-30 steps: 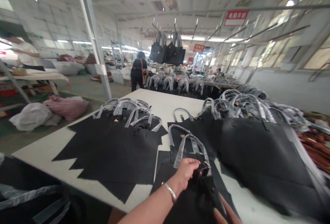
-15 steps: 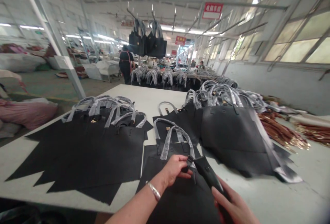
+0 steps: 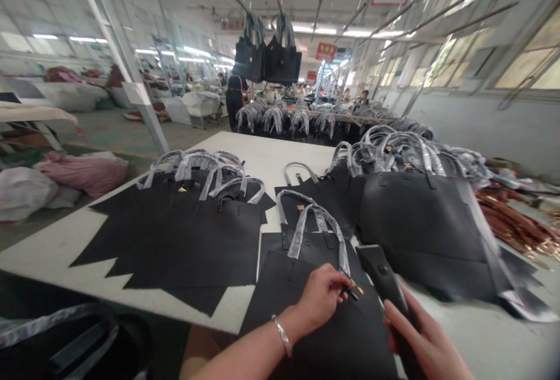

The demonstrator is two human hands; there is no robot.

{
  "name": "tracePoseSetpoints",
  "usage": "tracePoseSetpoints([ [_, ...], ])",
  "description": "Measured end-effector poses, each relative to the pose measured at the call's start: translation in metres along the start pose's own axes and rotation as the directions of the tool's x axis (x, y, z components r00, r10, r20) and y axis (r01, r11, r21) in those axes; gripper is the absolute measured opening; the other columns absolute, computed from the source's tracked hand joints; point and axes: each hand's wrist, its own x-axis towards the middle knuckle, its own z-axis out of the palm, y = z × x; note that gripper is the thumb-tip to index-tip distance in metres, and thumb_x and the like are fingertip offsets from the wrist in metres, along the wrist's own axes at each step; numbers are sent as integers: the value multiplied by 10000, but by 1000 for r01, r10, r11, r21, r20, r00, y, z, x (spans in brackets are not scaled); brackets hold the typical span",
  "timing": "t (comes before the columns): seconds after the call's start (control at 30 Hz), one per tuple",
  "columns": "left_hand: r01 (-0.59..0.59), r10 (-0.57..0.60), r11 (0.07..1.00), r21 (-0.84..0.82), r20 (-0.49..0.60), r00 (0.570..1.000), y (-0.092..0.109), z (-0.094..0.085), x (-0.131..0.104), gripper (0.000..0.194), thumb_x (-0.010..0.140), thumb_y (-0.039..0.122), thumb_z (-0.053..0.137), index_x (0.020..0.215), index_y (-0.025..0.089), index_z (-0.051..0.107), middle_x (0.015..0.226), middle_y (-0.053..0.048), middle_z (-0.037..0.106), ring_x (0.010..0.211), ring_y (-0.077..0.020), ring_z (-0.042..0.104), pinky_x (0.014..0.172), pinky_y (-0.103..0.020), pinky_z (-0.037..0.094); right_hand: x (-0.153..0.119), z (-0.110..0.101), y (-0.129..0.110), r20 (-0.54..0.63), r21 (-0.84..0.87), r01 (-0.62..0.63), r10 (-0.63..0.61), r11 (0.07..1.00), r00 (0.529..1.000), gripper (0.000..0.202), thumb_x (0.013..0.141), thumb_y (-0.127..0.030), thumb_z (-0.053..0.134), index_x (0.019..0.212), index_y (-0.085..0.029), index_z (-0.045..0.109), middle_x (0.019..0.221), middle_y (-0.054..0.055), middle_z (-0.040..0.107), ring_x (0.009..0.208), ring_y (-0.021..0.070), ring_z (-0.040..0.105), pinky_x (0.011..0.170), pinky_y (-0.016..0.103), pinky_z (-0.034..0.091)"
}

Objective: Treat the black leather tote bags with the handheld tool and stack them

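A black bag (image 3: 301,316) with plastic-wrapped handles lies flat in front of me on the pale table. Above its upper part, my left hand (image 3: 326,295) pinches a small dark strap (image 3: 353,291) with gold-coloured metal at its end. A silver bracelet circles the left wrist. My right hand (image 3: 415,327) is wrapped round a black handheld tool (image 3: 387,281), whose wide flat head points up and left, a short gap to the right of the strap. I cannot make out the tool's exact kind.
Overlapping black bags (image 3: 188,240) cover the table's left side, and more bags (image 3: 420,222) are heaped at the right. Brown straps (image 3: 516,222) lie at the far right. A metal post (image 3: 122,59) rises beyond the left edge. A person (image 3: 236,97) stands farther back.
The view has shifted, so the scene sits farther right. The strap's gold-coloured metal now shows past my left fingers, and the tool head has moved away from the strap.
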Motion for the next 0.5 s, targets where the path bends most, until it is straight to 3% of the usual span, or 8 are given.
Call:
tracePoseSetpoints([
  [0.07, -187, 186, 981, 58, 22, 982, -3, -3, -5, 321, 749, -5, 462, 761, 179, 726, 891, -47, 602, 809, -144, 618, 729, -251, 505, -2, -8, 1, 32, 52, -22, 20, 998, 999, 899, 740, -641, 609, 1451, -169, 328, 579, -41, 585, 466, 167, 559, 451, 267, 445],
  [0.13, -244, 243, 969, 47, 15, 970, -8, -6, -8, 323, 718, -28, 473, 716, 181, 719, 896, -48, 607, 868, -155, 616, 775, -258, 495, -8, -12, 6, 73, 77, -71, 65, 995, 995, 904, 741, -644, 608, 1449, -161, 318, 589, -43, 585, 438, 154, 551, 426, 258, 429],
  [0.33, -174, 170, 979, -106, -41, 985, -20, -5, -8, 173, 752, 53, 555, 636, 165, 617, 874, -45, 641, 862, -167, 639, 799, -272, 492, -38, -10, 22, 201, 122, -212, 185, 970, 962, 889, 761, -613, 605, 1475, -196, 277, 615, -54, 571, 393, 123, 539, 396, 232, 402],
  [0.5, 6, -13, 955, -297, -22, 1000, -25, -5, -13, 42, 783, 164, 618, 804, 167, 582, 874, -71, 702, 838, -191, 655, 783, -290, 493, -51, -15, 22, 293, 105, -329, 287, 938, 912, 857, 777, -597, 616, 1474, -215, 295, 630, -51, 563, 436, 108, 534, 417, 212, 398],
])
